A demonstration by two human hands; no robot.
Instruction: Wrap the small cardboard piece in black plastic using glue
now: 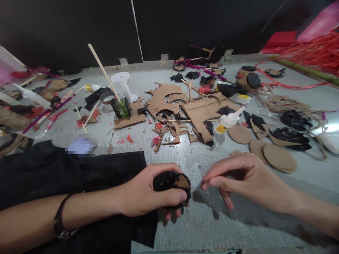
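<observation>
My left hand [148,192] grips a black-covered round cardboard piece [169,180], thumb across its near face and fingers behind and below. A patch of bare brown cardboard shows on its upper right. To the right, apart from that piece, my right hand [238,180] hovers over the table with its thumb closed against bent fingers. Whether anything sits in that pinch is hidden. Black cloth [106,169] lies beneath my left forearm. Right of my right hand are plain cardboard discs [280,157].
Cut cardboard scraps [164,98] litter the middle of the table. Behind my right hand stands a glue bottle [229,121]. A stick rises from a green spool [122,107], near a white spool [123,86]. Red plastic strands [315,53] and twine-wrapped rolls [247,79] lie back right.
</observation>
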